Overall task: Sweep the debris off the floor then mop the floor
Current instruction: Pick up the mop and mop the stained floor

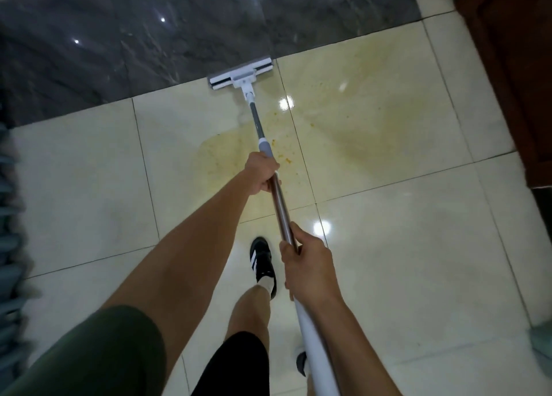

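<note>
Head view of a person working a flat mop (pixel 240 73) over a glossy cream tiled floor (pixel 403 261). The mop head lies at the far end of the cream tiles, along the seam with a dark grey marble strip (pixel 134 37). The mop handle (pixel 279 200) runs from the head toward the viewer, metal in its middle stretch and white at the near end. The left hand (pixel 262 173) grasps the handle just below its grey collar, fingers wrapped round the shaft. The right hand (pixel 307 264) grips it nearer the body, fingers clenched round the shaft. A yellowish wet smear (pixel 358 121) spreads across the tiles right of the handle, dotted with small orange crumbs (pixel 285 158). A black sneaker with white stripes (pixel 263 261) stands between the two forearms. Brown wooden furniture (pixel 513 67) fills the far right edge.
</note>
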{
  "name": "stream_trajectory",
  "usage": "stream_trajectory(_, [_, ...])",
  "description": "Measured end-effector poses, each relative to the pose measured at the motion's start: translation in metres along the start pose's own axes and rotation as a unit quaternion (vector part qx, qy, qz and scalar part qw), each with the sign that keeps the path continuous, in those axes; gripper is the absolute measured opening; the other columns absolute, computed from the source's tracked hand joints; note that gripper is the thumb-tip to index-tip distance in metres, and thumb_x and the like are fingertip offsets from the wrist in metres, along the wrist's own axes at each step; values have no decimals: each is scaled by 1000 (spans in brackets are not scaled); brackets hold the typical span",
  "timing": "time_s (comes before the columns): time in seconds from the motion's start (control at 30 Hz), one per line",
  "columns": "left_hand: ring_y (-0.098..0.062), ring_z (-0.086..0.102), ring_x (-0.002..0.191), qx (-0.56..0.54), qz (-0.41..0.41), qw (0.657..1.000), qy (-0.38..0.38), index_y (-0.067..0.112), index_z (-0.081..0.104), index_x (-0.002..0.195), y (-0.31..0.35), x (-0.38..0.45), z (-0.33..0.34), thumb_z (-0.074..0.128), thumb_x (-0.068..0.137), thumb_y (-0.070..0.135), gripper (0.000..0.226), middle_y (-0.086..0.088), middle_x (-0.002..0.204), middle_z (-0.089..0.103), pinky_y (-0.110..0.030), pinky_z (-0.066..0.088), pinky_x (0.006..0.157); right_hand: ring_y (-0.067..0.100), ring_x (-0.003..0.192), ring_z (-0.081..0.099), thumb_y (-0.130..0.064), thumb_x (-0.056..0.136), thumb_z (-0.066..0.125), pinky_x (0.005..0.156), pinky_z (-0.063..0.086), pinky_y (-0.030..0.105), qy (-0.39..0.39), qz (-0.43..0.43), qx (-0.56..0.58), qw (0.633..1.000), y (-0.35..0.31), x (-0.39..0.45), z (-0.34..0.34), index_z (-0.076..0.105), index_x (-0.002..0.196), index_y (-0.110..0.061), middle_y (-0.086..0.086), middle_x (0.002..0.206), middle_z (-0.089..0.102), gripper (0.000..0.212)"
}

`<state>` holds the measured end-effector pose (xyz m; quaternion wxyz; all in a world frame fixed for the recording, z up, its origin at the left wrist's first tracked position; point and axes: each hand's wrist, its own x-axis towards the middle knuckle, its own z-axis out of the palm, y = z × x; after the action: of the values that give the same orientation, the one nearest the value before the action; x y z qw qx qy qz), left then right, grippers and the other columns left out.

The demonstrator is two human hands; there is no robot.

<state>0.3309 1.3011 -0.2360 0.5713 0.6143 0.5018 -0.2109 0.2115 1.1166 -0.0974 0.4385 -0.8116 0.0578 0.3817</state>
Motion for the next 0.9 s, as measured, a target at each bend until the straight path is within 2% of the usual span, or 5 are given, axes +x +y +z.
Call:
stream_trajectory(0.17, [-28,70,61,31,-21,999,-6,2,49,124,-59,-64,73,63,98,8,31,-18,93,63,-42,61,52,1,45,59,-21,98,51,45,46,16,-6,13,16,1000,76,-73,-45,53,134,-40,-14,56,57,40])
stream_trajectory(0.4, [-30,70,60,26,-38,999,-22,-2,51,119,-114,-149,152,62,98,6,26,-20,89,64,-45,62,55,2,44,57,-17,97,51,46,50,19,-8,26,17,999,146,-155,-108,61,127,-27,-6,63,62,33])
stream_trajectory(0.53, [-28,70,55,24,-43,998,-34,-1,52,115,-123,-175,173,59,99,9,20,-18,88,63,-40,60,51,6,40,53,-13,91,53,45,53,24,-14,29,41,999,157,-176,-131,64,109,-44,-8,55,59,38])
stream_trajectory(0.67, [-28,70,56,24,-38,999,-26,-4,53,119,-115,-171,178,61,99,10,26,-20,91,65,-36,58,47,5,44,54,-13,92,56,45,50,18,-18,34,20,999,154,-163,-140,64,121,-30,-5,66,61,34])
stream_trajectory(0.9, [-27,69,47,-7,-38,999,-11,-7,55,119,-78,-131,167,65,97,7,28,-21,90,65,-35,56,45,9,53,56,-16,95,54,52,54,21,-25,43,-14,999,121,-114,-140,56,136,-32,-1,87,67,44])
